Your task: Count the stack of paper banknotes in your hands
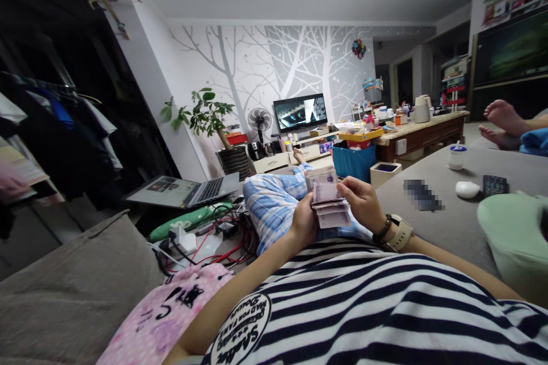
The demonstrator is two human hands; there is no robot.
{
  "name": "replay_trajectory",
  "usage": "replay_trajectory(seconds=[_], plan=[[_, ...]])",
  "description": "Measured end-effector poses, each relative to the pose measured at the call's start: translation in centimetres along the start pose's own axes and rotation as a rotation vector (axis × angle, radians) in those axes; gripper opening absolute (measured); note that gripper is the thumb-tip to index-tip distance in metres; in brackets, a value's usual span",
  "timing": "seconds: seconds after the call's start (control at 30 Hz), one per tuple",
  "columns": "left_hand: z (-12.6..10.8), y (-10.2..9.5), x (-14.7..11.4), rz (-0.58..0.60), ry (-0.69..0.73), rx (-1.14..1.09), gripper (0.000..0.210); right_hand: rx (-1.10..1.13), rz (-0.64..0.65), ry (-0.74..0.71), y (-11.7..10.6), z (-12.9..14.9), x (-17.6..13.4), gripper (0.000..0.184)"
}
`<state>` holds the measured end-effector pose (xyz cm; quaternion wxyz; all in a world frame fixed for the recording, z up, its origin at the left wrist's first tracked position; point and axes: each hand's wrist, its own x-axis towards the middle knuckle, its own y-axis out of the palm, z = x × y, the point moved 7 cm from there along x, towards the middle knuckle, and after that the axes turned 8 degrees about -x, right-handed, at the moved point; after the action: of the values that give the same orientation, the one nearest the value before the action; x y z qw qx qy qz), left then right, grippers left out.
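A folded bundle of banknotes (329,193) is held in front of my striped shirt, above my lap in blue checked trousers (274,194). My left hand (305,218) is closed around the left side of the bundle. On the opposite edge, my right hand (362,199) pinches the upper right corner of a note between thumb and fingers. Several note edges fan out toward me, and one note stands up behind the others. A pale watch (401,234) and a dark bracelet are on my right wrist.
To the left an open laptop (184,191) sits above tangled cables (231,234) and a pink patterned cloth (171,308). Rightward on the grey couch (449,228) lie a blurred phone-like object, a white mouse (467,189), a remote (495,185) and a green neck pillow (514,222). Another person's feet (505,122) rest beyond.
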<state>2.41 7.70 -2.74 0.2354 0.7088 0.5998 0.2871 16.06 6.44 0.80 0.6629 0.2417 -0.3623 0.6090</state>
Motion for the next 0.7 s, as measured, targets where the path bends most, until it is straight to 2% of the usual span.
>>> replay_trajectory(seconds=[0.7], plan=[[-0.43, 0.83, -0.51, 0.001, -0.016, 0.007, 0.029, 0.035, 0.002, -0.005, 0.08, 0.19, -0.04, 0.035]])
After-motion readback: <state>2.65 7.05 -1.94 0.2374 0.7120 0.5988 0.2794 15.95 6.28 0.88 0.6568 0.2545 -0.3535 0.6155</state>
